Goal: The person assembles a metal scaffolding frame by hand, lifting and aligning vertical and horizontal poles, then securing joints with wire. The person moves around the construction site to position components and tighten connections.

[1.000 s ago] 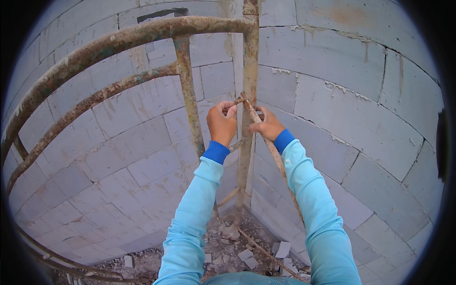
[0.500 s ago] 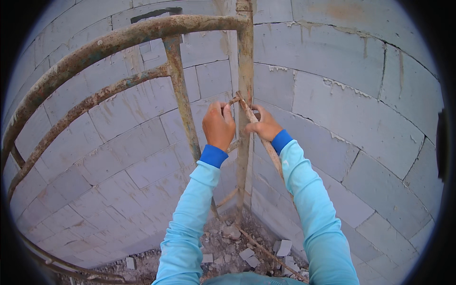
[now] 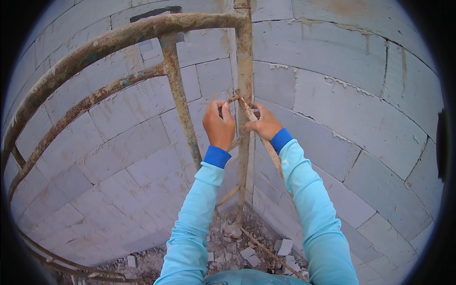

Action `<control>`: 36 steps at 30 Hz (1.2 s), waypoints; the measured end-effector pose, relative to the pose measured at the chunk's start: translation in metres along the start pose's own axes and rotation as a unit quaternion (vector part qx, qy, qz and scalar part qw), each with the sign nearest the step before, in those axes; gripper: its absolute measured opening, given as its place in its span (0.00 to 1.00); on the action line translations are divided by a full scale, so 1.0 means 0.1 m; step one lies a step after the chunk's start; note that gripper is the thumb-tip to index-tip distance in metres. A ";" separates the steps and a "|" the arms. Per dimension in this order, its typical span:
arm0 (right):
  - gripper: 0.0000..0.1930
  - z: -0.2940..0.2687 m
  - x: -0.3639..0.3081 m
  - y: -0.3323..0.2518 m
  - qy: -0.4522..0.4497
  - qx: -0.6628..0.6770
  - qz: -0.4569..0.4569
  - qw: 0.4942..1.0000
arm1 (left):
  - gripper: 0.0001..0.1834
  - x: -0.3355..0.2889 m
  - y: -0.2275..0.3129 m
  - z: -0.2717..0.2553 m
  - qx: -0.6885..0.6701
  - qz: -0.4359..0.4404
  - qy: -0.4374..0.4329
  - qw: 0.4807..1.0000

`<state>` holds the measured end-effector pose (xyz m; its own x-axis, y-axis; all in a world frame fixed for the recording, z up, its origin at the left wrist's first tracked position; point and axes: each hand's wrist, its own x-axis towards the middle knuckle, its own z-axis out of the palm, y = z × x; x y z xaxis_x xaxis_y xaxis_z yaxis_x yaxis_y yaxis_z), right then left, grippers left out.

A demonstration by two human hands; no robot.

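Note:
Ahead of me a rusty scaffold frame has an upright post (image 3: 244, 61) standing in the wall corner. A thin rusty brace rod (image 3: 269, 151) slants down from the post toward my right forearm. My right hand (image 3: 264, 123) is closed around this rod just below its top end, with some fingers hidden behind it. At the same joint a short rusty pin (image 3: 232, 99) sticks out to the left of the post. Thumb and fingers of my left hand (image 3: 219, 127) pinch at the pin's outer end, partly covering it.
The frame's curved top tube (image 3: 118, 40) and a second bent tube (image 3: 114, 84) arch to the left. Pale block walls (image 3: 342, 104) meet behind the post. Rubble and broken block pieces (image 3: 248, 253) lie on the ground below, with another rusty rod (image 3: 266, 251) crossing them.
My left forearm has swung slightly to the right, its wrist turning a little. Both hands keep their places at the joint.

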<state>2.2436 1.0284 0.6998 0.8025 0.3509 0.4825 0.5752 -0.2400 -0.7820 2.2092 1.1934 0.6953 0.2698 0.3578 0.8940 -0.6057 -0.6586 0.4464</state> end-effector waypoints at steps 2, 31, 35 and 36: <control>0.46 -0.04 0.01 0.06 -0.003 0.004 0.006 1.000 | 0.06 0.01 0.00 -0.02 -0.025 -0.025 -0.034 0.999; 0.43 0.00 -0.07 -0.01 0.027 -0.037 0.033 0.998 | 0.27 0.24 0.17 -0.33 -0.383 -0.370 -0.245 0.810; 0.45 0.02 -0.09 -0.10 0.013 0.006 0.065 0.998 | 0.29 0.20 0.13 -0.31 -0.364 -0.389 -0.265 0.804; 0.45 0.02 -0.10 -0.13 0.010 0.013 0.064 0.998 | 0.28 0.18 0.14 -0.32 -0.376 -0.398 -0.269 0.792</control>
<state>2.2282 1.0301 0.7041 0.8728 0.2998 0.3852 0.4628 -0.2576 -0.8482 2.1811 1.2118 0.7165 0.9477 -0.0060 0.3192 -0.3041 0.2871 0.9083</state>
